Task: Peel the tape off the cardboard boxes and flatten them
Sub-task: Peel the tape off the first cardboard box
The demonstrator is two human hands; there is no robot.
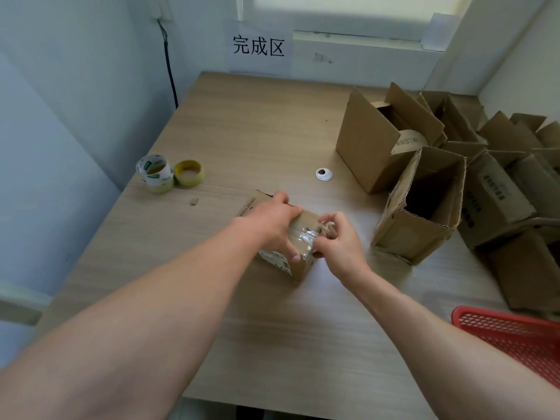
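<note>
On the wooden tabletop, the left hand grips the small brown cardboard box; right hand fingers pinch its clear tape.

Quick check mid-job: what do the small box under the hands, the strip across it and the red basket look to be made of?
The small box looks like matte brown cardboard; the open box beside it shows a fluted cut edge, so it is likely corrugated. The tape looks like clear plastic film: glossy and wrinkled, with bright highlights. The red basket is probably moulded plastic, judging by its uniform colour and lattice mesh.
</note>
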